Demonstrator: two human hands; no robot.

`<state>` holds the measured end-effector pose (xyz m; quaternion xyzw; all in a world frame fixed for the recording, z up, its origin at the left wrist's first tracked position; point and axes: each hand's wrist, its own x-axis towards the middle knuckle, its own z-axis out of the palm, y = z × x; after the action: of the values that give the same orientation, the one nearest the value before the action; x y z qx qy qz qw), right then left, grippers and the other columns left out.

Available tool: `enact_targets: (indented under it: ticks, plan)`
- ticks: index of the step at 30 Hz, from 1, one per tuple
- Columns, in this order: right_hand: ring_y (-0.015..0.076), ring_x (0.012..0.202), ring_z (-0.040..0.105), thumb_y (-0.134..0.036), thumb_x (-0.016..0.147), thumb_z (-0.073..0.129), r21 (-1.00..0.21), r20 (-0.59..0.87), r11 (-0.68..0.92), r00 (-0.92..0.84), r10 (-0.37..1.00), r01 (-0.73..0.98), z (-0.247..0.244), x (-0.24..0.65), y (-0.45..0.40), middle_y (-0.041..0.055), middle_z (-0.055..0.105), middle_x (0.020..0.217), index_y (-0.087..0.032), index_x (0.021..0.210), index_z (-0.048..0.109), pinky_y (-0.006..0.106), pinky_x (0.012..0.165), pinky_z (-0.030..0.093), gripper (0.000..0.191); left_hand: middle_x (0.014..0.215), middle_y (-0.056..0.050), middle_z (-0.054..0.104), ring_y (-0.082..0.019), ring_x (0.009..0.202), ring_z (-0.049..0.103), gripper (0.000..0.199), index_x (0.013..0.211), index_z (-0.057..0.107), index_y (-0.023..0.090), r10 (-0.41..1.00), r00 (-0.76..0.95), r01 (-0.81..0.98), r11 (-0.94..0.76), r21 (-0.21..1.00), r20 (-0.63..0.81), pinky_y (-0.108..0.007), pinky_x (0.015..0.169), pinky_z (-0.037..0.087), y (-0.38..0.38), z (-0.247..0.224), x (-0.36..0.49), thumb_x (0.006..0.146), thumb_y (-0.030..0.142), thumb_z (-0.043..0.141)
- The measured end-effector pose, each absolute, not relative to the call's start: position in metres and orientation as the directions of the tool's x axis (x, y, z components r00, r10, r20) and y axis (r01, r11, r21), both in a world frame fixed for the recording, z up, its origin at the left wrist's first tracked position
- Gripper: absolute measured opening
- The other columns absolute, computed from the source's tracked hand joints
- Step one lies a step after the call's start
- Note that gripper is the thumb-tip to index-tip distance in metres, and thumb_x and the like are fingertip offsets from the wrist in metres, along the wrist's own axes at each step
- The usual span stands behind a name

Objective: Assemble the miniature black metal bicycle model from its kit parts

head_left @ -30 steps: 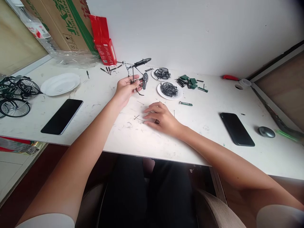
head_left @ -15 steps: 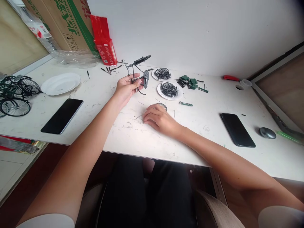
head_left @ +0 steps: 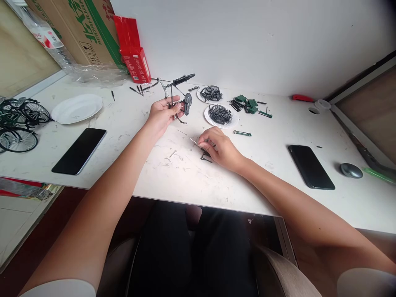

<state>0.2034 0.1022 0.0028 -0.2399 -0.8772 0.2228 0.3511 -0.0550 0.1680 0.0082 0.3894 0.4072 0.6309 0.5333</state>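
Our left fingers (head_left: 175, 109) are gripping the small black model bicycle frame (head_left: 187, 103) above the white worktop (head_left: 154, 173), at eleven o'clock from our right fingers (head_left: 211, 134), which pinch one thin silver metal rod (head_left: 193, 141) pointing toward ten.

Green BEIDAHUANG (head_left: 93, 29) on cardboard box (head_left: 66, 35), illegible white print (head_left: 136, 62) on red packet (head_left: 126, 37)

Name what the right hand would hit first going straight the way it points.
Likely the thin pins lying toward the left hand; height above the table is unclear, so the right hand might pass over them.
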Motion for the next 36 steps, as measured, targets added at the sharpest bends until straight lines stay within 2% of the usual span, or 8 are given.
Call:
enact_targets:
  ticks: [5, 10, 13, 15, 23, 28, 32, 36]
  plan:
    - [0.0207, 0.089, 0.065, -0.044, 0.112, 0.058, -0.651, 0.489, 0.682, -0.503, 0.713, 0.334, -0.001, 0.205, 0.104, 0.0075, 0.069, 0.104, -0.024, 0.105, 0.063, 0.038, 0.073, 0.055, 0.022, 0.101, -0.009, 0.08, -0.017, 0.093, 0.078, 0.026, 0.11, 0.075, 0.014, 0.991, -0.124, -0.33, -0.088, 0.94, 0.049, -0.034, 0.091, 0.065, 0.168, 0.006, -0.056, 0.087, 0.005, 0.08]
    - [0.0199, 0.089, 0.066, -0.037, 0.11, 0.06, -0.686, 0.512, 0.621, -0.357, 0.782, 0.378, -0.002, 0.208, 0.109, 0.0077, 0.066, 0.109, -0.024, 0.111, 0.063, 0.036, 0.068, 0.055, 0.013, 0.101, -0.009, 0.08, -0.019, 0.097, 0.079, 0.027, 0.11, 0.075, 0.015, 0.992, -0.122, -0.311, -0.067, 0.948, 0.031, -0.036, 0.094, 0.065, 0.168, 0.005, -0.054, 0.086, 0.005, 0.08]
    - [0.0237, 0.098, 0.064, -0.03, 0.111, 0.051, -0.632, 0.542, 0.659, -0.375, 0.752, 0.407, -0.004, 0.211, 0.114, 0.0095, 0.063, 0.111, -0.025, 0.131, 0.063, 0.04, 0.075, 0.058, 0.023, 0.101, -0.009, 0.08, -0.02, 0.096, 0.079, 0.027, 0.11, 0.075, 0.015, 0.992, -0.123, -0.301, -0.067, 0.951, 0.032, -0.04, 0.097, 0.065, 0.168, 0.003, -0.053, 0.085, 0.005, 0.081]
    - [0.0254, 0.102, 0.062, -0.023, 0.111, 0.045, -0.59, 0.551, 0.688, -0.412, 0.726, 0.423, -0.006, 0.214, 0.117, 0.0102, 0.059, 0.11, -0.026, 0.135, 0.064, 0.044, 0.083, 0.059, 0.032, 0.102, -0.01, 0.08, -0.022, 0.1, 0.079, 0.027, 0.109, 0.076, 0.016, 0.991, -0.123, -0.305, -0.08, 0.949, 0.044, -0.043, 0.1, 0.065, 0.169, 0.001, -0.052, 0.084, 0.007, 0.083]
    - [0.0262, 0.096, 0.057, -0.007, 0.099, 0.043, -0.466, 0.465, 0.707, -0.532, 0.707, 0.532, -0.006, 0.221, 0.123, 0.0124, 0.057, 0.108, -0.022, 0.109, 0.071, 0.043, 0.078, 0.054, 0.033, 0.104, -0.007, 0.08, -0.022, 0.109, 0.079, 0.032, 0.11, 0.075, 0.019, 0.988, -0.124, -0.341, -0.131, 0.931, 0.094, -0.041, 0.103, 0.065, 0.168, 0.002, -0.049, 0.082, 0.013, 0.088]
    - [0.0292, 0.1, 0.056, -0.001, 0.097, 0.039, -0.274, 0.428, 0.748, -0.62, 0.657, 0.604, -0.003, 0.225, 0.129, 0.0137, 0.064, 0.108, -0.019, 0.108, 0.072, 0.046, 0.084, 0.048, 0.039, 0.108, -0.009, 0.08, -0.023, 0.11, 0.079, 0.035, 0.114, 0.075, 0.018, 0.988, -0.101, -0.325, -0.146, 0.934, 0.119, -0.042, 0.104, 0.064, 0.166, -0.001, -0.05, 0.082, 0.015, 0.088]
    - [0.0319, 0.1, 0.053, -0.005, 0.104, 0.041, -0.12, 0.383, 0.794, -0.71, 0.591, 0.596, 0.005, 0.23, 0.129, 0.0141, 0.068, 0.101, -0.02, 0.101, 0.072, 0.047, 0.084, 0.043, 0.035, 0.108, -0.01, 0.082, -0.021, 0.105, 0.08, 0.033, 0.112, 0.075, 0.017, 0.983, -0.128, -0.296, -0.164, 0.941, 0.131, -0.037, 0.096, 0.066, 0.166, -0.004, -0.048, 0.081, 0.015, 0.086]
    - [0.0318, 0.1, 0.053, -0.008, 0.107, 0.041, -0.146, 0.402, 0.792, -0.696, 0.595, 0.592, 0.011, 0.231, 0.129, 0.0154, 0.069, 0.104, -0.019, 0.103, 0.072, 0.047, 0.083, 0.045, 0.033, 0.105, -0.009, 0.082, -0.021, 0.101, 0.08, 0.029, 0.107, 0.075, 0.016, 0.953, -0.231, -0.191, -0.244, 0.951, 0.198, -0.033, 0.091, 0.066, 0.162, 0.0, -0.042, 0.079, 0.014, 0.085]
